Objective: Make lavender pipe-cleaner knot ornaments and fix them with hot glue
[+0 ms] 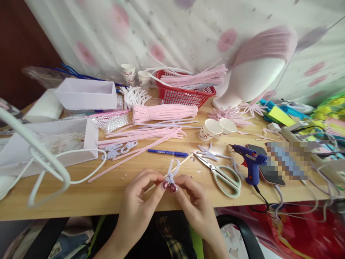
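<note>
Pipe cleaner [170, 177], left of scissors [212, 168]: likely light, soft, bendy; best gripped at knotted base. Left hand [140, 199], right hand [196, 201]: fingers [152, 176] pinched together on it.

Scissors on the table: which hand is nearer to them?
Right. The right hand is close beside the scissors, on their left; the left hand is farther left, beyond the right hand.

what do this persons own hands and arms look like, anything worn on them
The left hand and right hand are both ungloved, with glossy dark red polish on the thumbnails. The forearms are bare as far as they show; no sleeve, watch or bracelet is visible.
</note>
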### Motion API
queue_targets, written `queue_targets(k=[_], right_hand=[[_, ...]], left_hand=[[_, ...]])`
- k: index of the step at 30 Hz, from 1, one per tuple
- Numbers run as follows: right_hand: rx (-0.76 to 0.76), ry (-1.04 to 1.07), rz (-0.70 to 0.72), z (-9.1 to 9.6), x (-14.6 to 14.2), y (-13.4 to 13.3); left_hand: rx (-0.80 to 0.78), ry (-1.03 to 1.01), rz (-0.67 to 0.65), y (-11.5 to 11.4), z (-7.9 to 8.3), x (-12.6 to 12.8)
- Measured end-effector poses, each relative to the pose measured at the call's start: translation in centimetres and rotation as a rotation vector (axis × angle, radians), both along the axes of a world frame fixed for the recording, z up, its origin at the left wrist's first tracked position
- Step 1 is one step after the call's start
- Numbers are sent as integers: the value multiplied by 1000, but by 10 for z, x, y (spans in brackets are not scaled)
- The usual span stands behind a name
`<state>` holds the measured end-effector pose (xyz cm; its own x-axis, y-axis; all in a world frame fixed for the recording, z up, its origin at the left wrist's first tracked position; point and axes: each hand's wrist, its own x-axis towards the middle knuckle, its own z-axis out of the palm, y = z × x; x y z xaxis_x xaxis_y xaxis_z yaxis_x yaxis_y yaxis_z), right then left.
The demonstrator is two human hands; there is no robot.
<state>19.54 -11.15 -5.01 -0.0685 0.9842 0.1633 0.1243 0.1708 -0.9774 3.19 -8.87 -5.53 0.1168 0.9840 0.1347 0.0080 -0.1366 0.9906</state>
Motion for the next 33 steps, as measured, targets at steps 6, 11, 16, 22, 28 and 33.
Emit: queue_targets(k=[6,11,16,22,28,33], right_hand=[[16,210,-212,-16,-25,-5],[186,102,-356,-21,-34,-1],[76,172,-285,-17,-25,-2],[-37,484,-177,-12,-26,0],[-119,559,-84,-9,-23,5],[-158,582,20,-4,-20,9]], left_hand=[[358,257,137,0,2,8],[423,331,140,-2,2,13],[454,299,59,5,4,7],[137,90,-43,13,11,1],[-359,-7,0,14,13,10],[-438,-211,19,22,10,13]])
